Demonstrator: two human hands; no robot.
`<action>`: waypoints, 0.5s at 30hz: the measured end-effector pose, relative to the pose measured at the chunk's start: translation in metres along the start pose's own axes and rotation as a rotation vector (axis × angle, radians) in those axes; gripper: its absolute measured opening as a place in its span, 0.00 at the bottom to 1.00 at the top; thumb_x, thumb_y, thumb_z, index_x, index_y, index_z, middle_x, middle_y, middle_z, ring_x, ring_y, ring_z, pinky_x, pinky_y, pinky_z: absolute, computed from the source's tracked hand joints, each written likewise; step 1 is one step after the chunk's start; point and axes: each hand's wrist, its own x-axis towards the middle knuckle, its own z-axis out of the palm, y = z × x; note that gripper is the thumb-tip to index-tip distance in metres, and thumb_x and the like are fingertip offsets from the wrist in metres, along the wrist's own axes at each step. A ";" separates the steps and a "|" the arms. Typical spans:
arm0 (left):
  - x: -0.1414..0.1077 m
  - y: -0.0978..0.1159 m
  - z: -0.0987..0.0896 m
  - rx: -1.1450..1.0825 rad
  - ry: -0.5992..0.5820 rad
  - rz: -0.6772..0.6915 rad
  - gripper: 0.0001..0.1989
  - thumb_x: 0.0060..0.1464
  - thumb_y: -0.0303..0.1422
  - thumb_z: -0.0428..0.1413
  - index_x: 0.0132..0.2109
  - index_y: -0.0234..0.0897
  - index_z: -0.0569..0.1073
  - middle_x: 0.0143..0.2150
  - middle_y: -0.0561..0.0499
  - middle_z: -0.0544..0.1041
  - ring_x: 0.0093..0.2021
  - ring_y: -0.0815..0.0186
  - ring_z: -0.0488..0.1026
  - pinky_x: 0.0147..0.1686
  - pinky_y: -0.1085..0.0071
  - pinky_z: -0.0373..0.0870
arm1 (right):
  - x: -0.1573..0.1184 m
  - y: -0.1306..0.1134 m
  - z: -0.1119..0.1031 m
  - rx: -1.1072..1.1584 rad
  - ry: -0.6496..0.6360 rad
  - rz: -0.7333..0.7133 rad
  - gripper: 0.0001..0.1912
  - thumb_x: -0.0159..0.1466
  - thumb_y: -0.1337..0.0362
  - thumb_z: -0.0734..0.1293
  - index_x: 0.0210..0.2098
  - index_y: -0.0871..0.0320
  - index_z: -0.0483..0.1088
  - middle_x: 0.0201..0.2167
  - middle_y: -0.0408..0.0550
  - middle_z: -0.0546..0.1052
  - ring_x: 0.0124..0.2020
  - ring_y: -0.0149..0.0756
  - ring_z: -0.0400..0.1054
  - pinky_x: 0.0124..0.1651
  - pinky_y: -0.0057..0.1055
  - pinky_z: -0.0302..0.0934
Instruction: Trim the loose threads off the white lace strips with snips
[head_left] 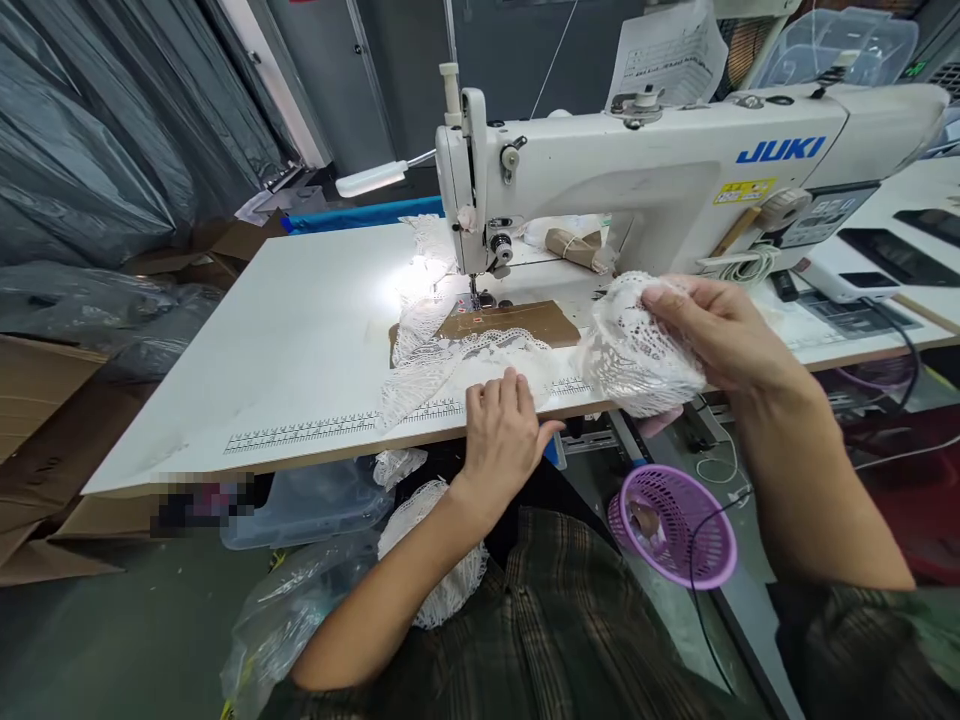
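My right hand (720,330) grips a bunched piece of white lace (641,350) with thumb on top, held up just right of the sewing spot. My left hand (502,430) lies with fingers stretched on a second stretch of white lace (480,365) at the table's front edge, thumb out to the side. That lace runs left and back beside the needle area of a white sewing machine (570,165). Beneath it lies a brown flat piece (536,318), just in front of the presser foot (474,295). More white lace (442,560) rests on my lap.
A printed ruler (300,436) runs along the front of the white table (247,340). A purple basket (675,520) stands on the floor at right, with a black cable across it. Cardboard boxes (45,400) and plastic bags are at left. A tied brown bundle (574,247) lies behind the needle.
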 end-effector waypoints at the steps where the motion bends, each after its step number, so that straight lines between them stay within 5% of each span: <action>1: 0.007 0.006 0.004 0.002 -0.013 0.005 0.32 0.60 0.44 0.58 0.61 0.21 0.68 0.62 0.23 0.70 0.57 0.39 0.69 0.54 0.46 0.63 | 0.005 -0.007 0.006 0.010 -0.027 -0.004 0.15 0.60 0.54 0.75 0.30 0.59 0.74 0.22 0.44 0.74 0.20 0.27 0.63 0.20 0.24 0.57; 4: 0.023 0.019 0.013 -0.022 -0.030 0.056 0.32 0.61 0.44 0.58 0.61 0.19 0.68 0.62 0.21 0.69 0.58 0.38 0.68 0.54 0.45 0.64 | 0.023 -0.022 0.028 0.103 -0.106 -0.041 0.12 0.61 0.58 0.74 0.27 0.60 0.75 0.23 0.45 0.75 0.23 0.27 0.67 0.26 0.25 0.63; 7: 0.018 0.022 0.015 -0.081 0.033 0.124 0.31 0.61 0.43 0.58 0.61 0.20 0.69 0.57 0.25 0.73 0.60 0.39 0.68 0.57 0.45 0.64 | 0.038 -0.013 0.043 0.159 -0.057 -0.062 0.12 0.65 0.59 0.69 0.27 0.58 0.73 0.23 0.44 0.74 0.25 0.30 0.69 0.30 0.28 0.66; 12: -0.044 -0.005 0.000 -0.218 0.273 0.260 0.16 0.61 0.30 0.57 0.56 0.31 0.73 0.55 0.35 0.77 0.57 0.50 0.74 0.57 0.52 0.69 | 0.046 0.050 0.031 -0.092 0.075 0.010 0.13 0.61 0.56 0.72 0.27 0.58 0.73 0.21 0.43 0.73 0.23 0.31 0.64 0.26 0.28 0.61; 15: -0.092 -0.036 -0.011 -0.212 0.443 0.186 0.18 0.55 0.22 0.60 0.52 0.39 0.74 0.49 0.41 0.80 0.48 0.56 0.78 0.47 0.59 0.74 | 0.041 0.075 0.013 -0.321 0.071 -0.024 0.13 0.59 0.57 0.74 0.39 0.58 0.77 0.28 0.45 0.78 0.28 0.34 0.68 0.30 0.30 0.64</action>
